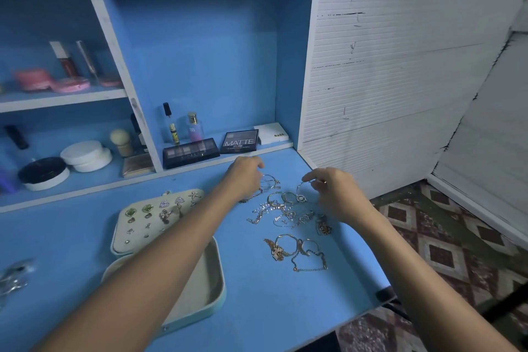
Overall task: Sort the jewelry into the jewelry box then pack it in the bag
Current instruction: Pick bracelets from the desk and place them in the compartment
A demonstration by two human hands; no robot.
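A: Head view first: where does the jewelry box (pixel 174 280) sit?

B: Lower left of centre on the blue desk (pixel 257 308), lying open. Its raised lid panel (pixel 154 220) carries earrings (pixel 147 208) pinned in rows, among them two green-stoned ones. The tray half nearer the camera is partly hidden by the left forearm; what shows of it looks bare.

A: And the loose pieces?

B: A tangle of chains, rings and bracelets (pixel 285 208) lies right of the box, mid-frame, with a second small cluster (pixel 297 251) just below it.

A: Hands?

B: The left hand (pixel 245 177) reaches across the box to the upper edge of the tangle, fingers curled down on a thin hoop (pixel 270 180). The right hand (pixel 334 188) pinches another hoop (pixel 300 188) between thumb and fingertips, lifted slightly above the pile.

A: Surroundings?

B: Shelves at the back hold eyeshadow palettes (pixel 240 141), small bottles (pixel 195 126), a brush and round jars (pixel 85 156). A white ribbed wall (pixel 400 66) fills the upper right, patterned floor tiles (pixel 445 237) the lower right.
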